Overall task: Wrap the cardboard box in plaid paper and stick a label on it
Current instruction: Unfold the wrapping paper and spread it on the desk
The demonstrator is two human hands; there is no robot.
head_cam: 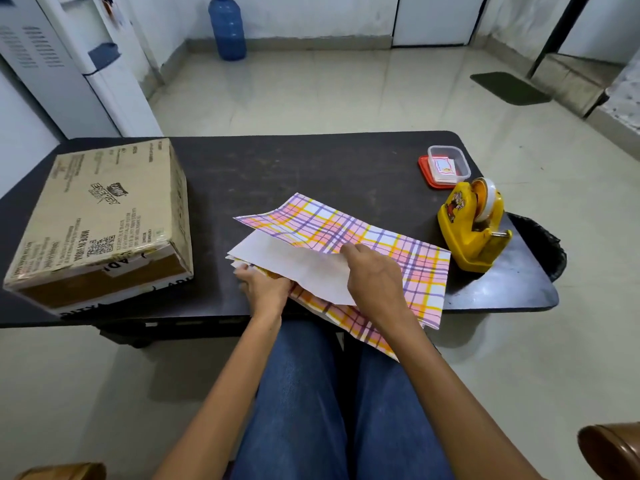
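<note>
Looking down from the head camera, a person's left hand [265, 287] grips the near-left edge of folded plaid paper [381, 237] while the right hand [375, 275] pinches its white underside flap, probably to open it out. The sheet lies mid-table [311, 168], long axis roughly left to right, overhanging the near edge. The cardboard box [100, 216] sits well apart at the left, printed face up.

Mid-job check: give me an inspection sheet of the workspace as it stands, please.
Surface: dark table, scuffed; paper overhangs its near edge.
Job's things: cardboard box at left, unwrapped; plaid paper folded, middle; apparent labels in a clear tub; yellow tape dispenser at right.
Clutter: nothing seen.
Grippers: left hand and right hand both grip the paper.
Cables: nothing seen.
Surroundings: bin beside table; water bottle, doormat on tiled floor.
</note>
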